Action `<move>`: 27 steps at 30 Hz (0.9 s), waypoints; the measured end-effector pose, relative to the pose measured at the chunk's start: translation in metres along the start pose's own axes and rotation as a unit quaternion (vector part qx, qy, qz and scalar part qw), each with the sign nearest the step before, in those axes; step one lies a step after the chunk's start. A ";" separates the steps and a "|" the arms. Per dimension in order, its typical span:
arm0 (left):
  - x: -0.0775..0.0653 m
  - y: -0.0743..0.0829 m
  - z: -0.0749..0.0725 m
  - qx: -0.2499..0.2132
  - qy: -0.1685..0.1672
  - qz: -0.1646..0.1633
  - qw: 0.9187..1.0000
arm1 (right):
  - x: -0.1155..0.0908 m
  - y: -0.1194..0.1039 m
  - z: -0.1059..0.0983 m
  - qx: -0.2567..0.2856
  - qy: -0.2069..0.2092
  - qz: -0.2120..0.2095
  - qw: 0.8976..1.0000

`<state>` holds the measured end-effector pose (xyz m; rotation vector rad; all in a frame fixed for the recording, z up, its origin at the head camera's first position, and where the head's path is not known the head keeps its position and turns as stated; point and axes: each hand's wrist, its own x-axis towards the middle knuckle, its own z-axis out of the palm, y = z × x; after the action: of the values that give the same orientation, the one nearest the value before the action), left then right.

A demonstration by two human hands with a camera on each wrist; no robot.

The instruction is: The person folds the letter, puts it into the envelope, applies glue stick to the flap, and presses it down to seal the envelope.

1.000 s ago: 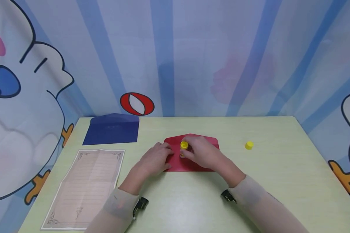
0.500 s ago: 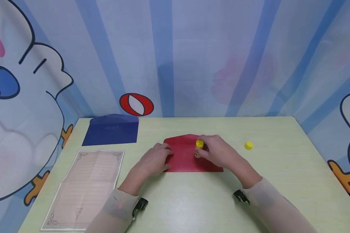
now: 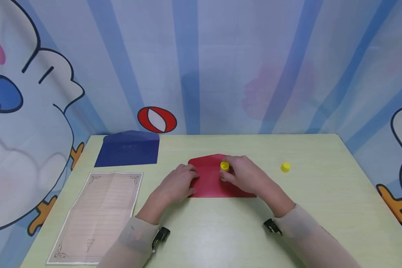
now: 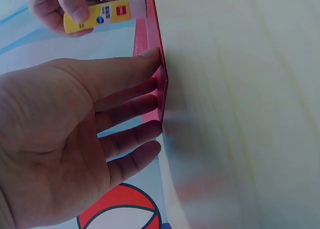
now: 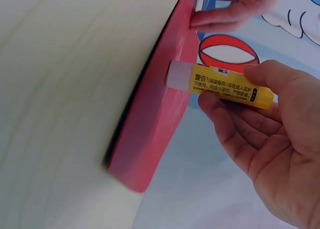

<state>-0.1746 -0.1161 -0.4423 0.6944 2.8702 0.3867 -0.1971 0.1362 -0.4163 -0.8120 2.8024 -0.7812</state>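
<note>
A red envelope [image 3: 209, 184] lies on the table with its flap pointing to the back. My right hand [image 3: 246, 171] pinches a yellow glue stick [image 3: 225, 166] between thumb and fingers. In the right wrist view the uncapped white end of the glue stick [image 5: 220, 81] meets the red paper [image 5: 155, 119]. My left hand [image 3: 177, 182] rests its fingertips on the envelope's left edge. Its fingers look nearly straight in the left wrist view, with the thumb [image 4: 120, 74] reaching the red edge.
The yellow cap [image 3: 286, 167] stands alone on the right of the table. At the back left lies a dark blue envelope [image 3: 127, 152]. In front of it is a lined, bordered letter sheet [image 3: 97, 216]. A printed curtain [image 3: 221, 67] rises behind the table.
My right hand moved the glue stick to the right across the envelope, then slightly back left. The left hand stays in place.
</note>
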 end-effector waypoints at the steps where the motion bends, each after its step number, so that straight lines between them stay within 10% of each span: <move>1: 0.000 0.000 0.000 0.000 -0.001 -0.001 1.000 | 0.002 -0.002 0.002 0.001 0.003 -0.004 1.000; 16: 0.003 0.002 -0.002 0.011 -0.002 -0.002 1.000 | 0.008 -0.009 0.010 0.073 0.045 -0.015 0.996; 27: 0.002 0.003 0.002 0.025 0.005 -0.019 0.999 | -0.002 0.003 -0.011 0.182 0.162 -0.004 0.970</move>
<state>-0.1745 -0.1128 -0.4433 0.6459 2.9079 0.3148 -0.1996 0.1441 -0.4086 -0.6819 2.7783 -1.4964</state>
